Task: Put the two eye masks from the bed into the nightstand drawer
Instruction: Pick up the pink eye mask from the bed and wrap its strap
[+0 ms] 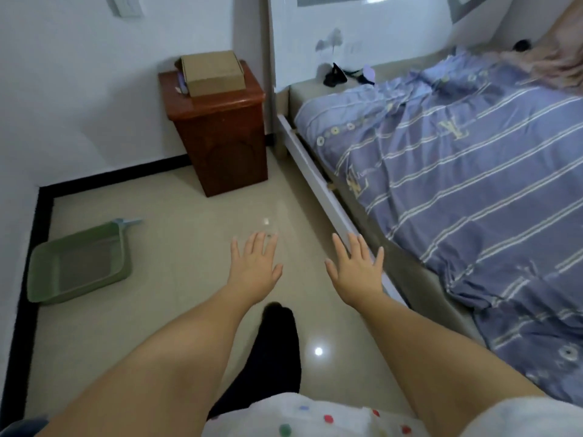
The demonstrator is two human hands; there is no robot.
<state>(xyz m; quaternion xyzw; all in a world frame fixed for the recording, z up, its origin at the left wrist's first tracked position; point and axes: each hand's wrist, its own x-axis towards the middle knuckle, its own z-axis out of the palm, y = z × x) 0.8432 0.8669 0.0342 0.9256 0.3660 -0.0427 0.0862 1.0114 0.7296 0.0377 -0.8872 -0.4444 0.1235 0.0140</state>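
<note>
Two eye masks lie at the head of the bed point(473, 171) on bare mattress by the white headboard: a black eye mask point(335, 76) and a lilac eye mask point(368, 74) just right of it. The brown wooden nightstand point(217, 134) stands left of the bed against the wall, its front shut as far as I can see. My left hand point(255, 266) and my right hand point(356, 269) are stretched out over the floor, palms down, fingers spread, holding nothing, far short of the masks.
A cardboard box point(213, 72) sits on the nightstand top. A green plastic tray point(79, 264) lies on the tiled floor at the left by the wall. A striped purple duvet covers the bed, and a pinkish blanket point(549, 58) lies at its far right.
</note>
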